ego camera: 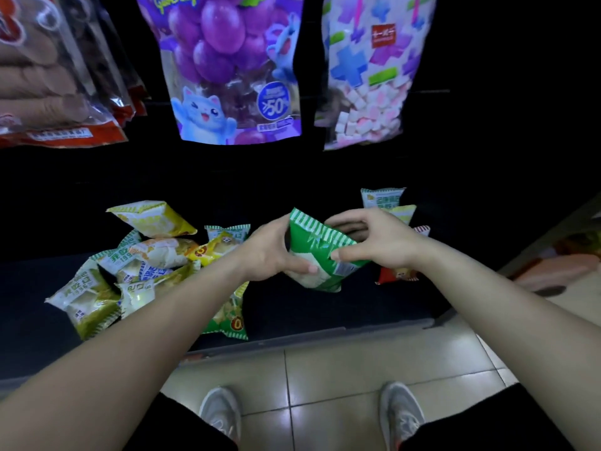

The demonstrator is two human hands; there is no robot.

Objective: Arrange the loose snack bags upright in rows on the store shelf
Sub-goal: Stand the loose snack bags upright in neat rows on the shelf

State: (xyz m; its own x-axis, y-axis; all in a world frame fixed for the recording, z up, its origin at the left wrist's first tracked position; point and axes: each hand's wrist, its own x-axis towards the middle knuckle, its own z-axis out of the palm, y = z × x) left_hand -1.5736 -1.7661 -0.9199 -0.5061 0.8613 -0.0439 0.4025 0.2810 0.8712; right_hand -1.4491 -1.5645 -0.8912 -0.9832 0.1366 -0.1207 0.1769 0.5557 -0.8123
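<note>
So the left hand (276, 252) and right hand (380, 242) are both pinching the green snack bag (320, 252) from either side, just over the dark shelf (309, 307), right of the loose pile (130, 265), its long axis tilted with the striped seal pointing up and back-left.

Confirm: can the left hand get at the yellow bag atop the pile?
Probably not yet: the left hand grips the green bag, though the yellow bag lies uncovered on top.
</note>
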